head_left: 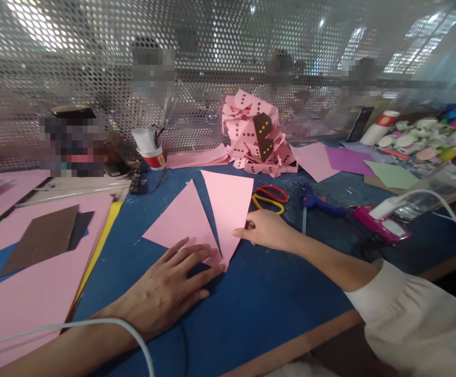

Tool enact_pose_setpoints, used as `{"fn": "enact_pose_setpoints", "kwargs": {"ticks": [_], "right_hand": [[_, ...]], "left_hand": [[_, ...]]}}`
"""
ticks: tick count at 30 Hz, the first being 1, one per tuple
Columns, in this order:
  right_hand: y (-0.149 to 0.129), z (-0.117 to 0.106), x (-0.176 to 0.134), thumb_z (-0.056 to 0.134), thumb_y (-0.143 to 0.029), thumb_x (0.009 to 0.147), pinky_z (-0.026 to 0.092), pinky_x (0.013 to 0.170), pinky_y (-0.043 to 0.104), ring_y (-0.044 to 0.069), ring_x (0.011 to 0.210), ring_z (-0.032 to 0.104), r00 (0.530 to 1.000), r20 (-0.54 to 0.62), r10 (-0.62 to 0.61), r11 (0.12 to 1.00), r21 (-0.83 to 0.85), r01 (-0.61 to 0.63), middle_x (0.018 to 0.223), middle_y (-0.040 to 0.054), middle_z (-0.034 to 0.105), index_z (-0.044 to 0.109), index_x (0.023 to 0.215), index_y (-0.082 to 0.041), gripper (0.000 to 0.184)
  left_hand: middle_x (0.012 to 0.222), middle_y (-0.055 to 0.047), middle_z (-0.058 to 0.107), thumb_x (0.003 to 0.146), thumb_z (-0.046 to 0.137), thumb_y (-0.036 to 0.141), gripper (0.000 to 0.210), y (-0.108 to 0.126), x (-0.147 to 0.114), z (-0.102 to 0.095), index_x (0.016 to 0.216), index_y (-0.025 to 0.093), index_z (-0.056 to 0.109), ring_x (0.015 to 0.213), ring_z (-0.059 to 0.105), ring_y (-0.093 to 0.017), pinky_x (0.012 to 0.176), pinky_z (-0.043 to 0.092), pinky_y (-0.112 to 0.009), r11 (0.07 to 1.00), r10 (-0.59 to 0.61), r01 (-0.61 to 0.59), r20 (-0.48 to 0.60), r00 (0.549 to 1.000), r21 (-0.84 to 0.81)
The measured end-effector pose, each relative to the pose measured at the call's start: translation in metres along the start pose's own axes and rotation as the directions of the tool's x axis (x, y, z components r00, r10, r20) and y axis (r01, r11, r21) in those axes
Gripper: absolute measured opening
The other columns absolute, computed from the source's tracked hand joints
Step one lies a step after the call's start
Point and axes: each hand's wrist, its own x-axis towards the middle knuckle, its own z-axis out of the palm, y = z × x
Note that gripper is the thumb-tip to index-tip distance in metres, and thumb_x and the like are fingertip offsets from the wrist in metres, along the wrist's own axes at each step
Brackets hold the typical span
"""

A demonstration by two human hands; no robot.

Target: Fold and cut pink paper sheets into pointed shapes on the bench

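Two pale pink pieces of paper lie on the blue tabletop in front of me, parted by a narrow wedge-shaped gap. The left paper piece (184, 217) is roughly triangular; the right paper piece (230, 204) tapers toward me. At their near tips they come together, and I cannot tell whether they are joined. My left hand (175, 277) lies with fingers spread over the near edge of the left piece, fingertips at the meeting point. My right hand (265, 229) pinches the right piece's right edge between thumb and curled fingers.
Red-and-yellow-handled scissors (269, 199) lie behind my right hand, beside a blue glue gun (322, 204) and a magenta device (383, 225). A pink folded-paper model (247, 133) stands at the back. Stacked paper sheets (39, 293) cover the left; a white cable (126, 324) crosses my left forearm.
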Motion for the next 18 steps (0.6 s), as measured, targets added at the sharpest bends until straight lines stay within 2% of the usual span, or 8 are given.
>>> {"fn": "enact_pose_setpoints", "kwargs": {"ticks": [6,18], "right_hand": [[-0.0014,0.0054,-0.0025,0.070,-0.048,0.080,0.029,0.053,0.025,0.012,0.057,0.058,0.999,-0.040,-0.007,1.000,0.031,0.008,0.065,-0.0003,0.069,0.069,0.068,-0.020,0.030],[-0.0090,0.0029,-0.0096,0.066,-0.041,0.081,0.033,0.054,0.026,0.013,0.056,0.059,1.000,-0.004,0.028,1.000,0.010,-0.028,0.064,0.0016,0.070,0.066,0.065,-0.018,0.028]], "left_hand": [[0.146,-0.004,0.052,0.101,0.051,0.033,0.049,0.0008,0.0000,-0.0005,0.149,0.036,0.042,0.136,0.046,-0.026,0.118,0.034,-0.056,1.000,0.004,-0.004,-0.001,1.000,0.002],[0.145,-0.004,0.053,0.101,0.051,0.033,0.049,0.0004,-0.0014,0.0030,0.149,0.036,0.042,0.137,0.045,-0.026,0.118,0.034,-0.057,1.000,0.001,-0.001,-0.024,1.000,0.003]]}}
